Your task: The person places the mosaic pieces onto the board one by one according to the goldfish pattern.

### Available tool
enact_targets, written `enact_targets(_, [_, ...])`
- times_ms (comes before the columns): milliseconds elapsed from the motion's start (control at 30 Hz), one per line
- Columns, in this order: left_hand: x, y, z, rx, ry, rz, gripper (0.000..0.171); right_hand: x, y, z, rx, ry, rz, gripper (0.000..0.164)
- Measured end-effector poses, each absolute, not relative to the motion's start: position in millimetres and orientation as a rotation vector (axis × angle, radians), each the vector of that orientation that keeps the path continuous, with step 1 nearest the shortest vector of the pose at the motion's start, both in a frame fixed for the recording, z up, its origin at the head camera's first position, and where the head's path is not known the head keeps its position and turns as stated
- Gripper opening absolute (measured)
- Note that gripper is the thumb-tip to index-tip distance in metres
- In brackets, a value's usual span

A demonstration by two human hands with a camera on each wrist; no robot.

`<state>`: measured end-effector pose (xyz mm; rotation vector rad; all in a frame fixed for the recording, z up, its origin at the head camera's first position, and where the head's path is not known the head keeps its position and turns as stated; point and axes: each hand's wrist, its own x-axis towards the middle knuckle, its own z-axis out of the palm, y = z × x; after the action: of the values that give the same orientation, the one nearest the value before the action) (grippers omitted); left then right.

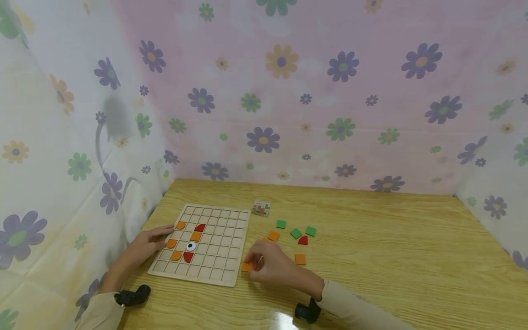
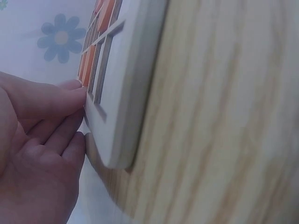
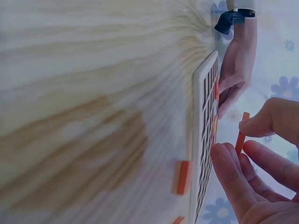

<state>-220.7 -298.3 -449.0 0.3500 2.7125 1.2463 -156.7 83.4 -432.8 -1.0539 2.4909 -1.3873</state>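
Note:
A pale wooden grid board [image 1: 212,266] lies at the left of the table, bearing several orange rounds, red quarter-rounds, an orange square [image 1: 195,236] and a white eye disc [image 1: 191,246]. My left hand [image 1: 142,246] rests at the board's left edge, fingers fairly straight and the thumb touching the rim; some fingertips are hidden in the left wrist view. Just right of the board, my right hand [image 1: 272,265] pinches a thin orange tile [image 3: 242,135] between thumb and fingers. The right wrist view shows it raised off the table, edge-on.
Right of the board lie green squares [image 1: 295,233], a red quarter-round [image 1: 303,240] and orange squares [image 1: 300,259]. A small patterned card [image 1: 261,208] lies by the board's far right corner. Flowered cloth [image 1: 264,91] walls the table at the back and sides.

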Motion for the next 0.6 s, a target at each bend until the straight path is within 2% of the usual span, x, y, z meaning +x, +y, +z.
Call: enact_targets(600, [-220,-296,-449,0.305,2.698,1.27,0.044,-180,15,-426,-1.123,2.588,-1.231,0.012])
